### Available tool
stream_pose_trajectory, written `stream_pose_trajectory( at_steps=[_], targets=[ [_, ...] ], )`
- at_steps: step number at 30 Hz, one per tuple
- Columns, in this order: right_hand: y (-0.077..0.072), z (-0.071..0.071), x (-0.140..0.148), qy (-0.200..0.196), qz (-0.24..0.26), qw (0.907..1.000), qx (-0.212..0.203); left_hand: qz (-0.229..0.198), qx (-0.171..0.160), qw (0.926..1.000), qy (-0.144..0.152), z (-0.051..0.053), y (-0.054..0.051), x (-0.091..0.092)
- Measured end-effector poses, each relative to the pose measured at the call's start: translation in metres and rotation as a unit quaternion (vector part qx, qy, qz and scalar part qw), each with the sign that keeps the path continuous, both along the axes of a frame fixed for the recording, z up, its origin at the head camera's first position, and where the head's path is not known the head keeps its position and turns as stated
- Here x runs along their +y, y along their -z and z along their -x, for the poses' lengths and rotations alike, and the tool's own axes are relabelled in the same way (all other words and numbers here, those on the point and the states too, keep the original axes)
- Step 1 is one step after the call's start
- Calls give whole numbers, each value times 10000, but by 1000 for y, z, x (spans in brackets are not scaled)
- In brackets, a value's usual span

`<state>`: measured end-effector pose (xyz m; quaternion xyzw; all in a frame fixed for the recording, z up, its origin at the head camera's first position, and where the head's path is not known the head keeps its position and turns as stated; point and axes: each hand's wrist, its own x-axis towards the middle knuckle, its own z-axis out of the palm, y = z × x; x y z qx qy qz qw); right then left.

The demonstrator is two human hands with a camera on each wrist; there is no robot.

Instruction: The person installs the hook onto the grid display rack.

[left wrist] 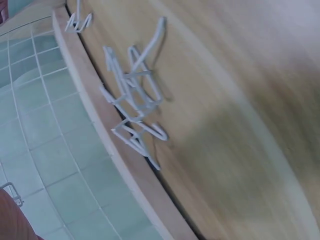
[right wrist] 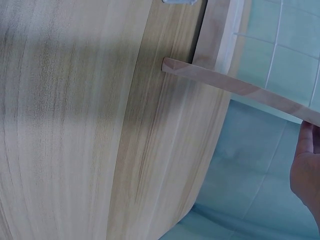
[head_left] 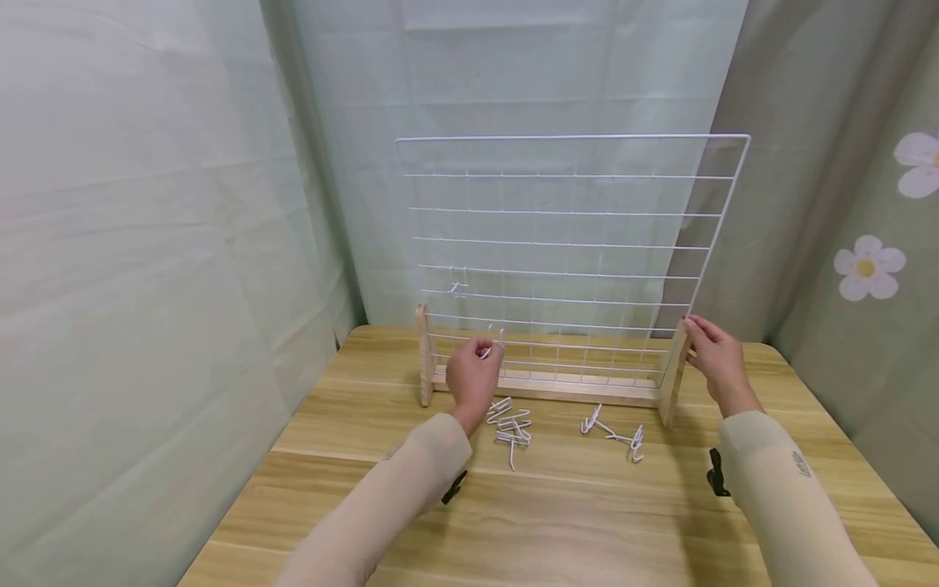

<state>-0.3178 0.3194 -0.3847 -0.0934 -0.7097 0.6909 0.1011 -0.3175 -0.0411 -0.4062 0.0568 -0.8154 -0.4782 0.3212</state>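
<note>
A white wire grid panel stands upright in a wooden base. My left hand pinches a white wire hook in front of the grid's lower left part; in the left wrist view only part of that hand shows at the edge. My right hand grips the top of the base's right upright, which the right wrist view shows edge-on, with the hand beside it. Another white hook hangs on the grid's left side.
Several white hooks lie in a tangled pile on the wooden table before the base. More hooks lie to the right of them. Pale green curtains surround the table's back and sides.
</note>
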Motion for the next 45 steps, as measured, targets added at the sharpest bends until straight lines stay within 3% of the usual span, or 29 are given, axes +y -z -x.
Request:
stream_pose_trajectory(
  at_steps=[8, 20, 30, 40, 45],
  targets=[
    [2, 1, 3, -14, 12, 10000, 14, 82, 254, 9992, -298, 10, -11, 10],
    [-2, 2, 7, -179, -682, 9975, -11, 34, 409, 9981, -467, 15, -33, 13],
    [-2, 3, 8, -140, -643, 9978, 12, -22, 799, 9934, -825, 21, -52, 9],
    [-4, 0, 6, -154, -476, 9987, -112, 163, 320, 9936, -1072, 28, -69, 12],
    [-4, 0, 5, -140, -463, 9988, -111, 144, 272, 9931, -1132, 29, -79, 11]
  ],
)
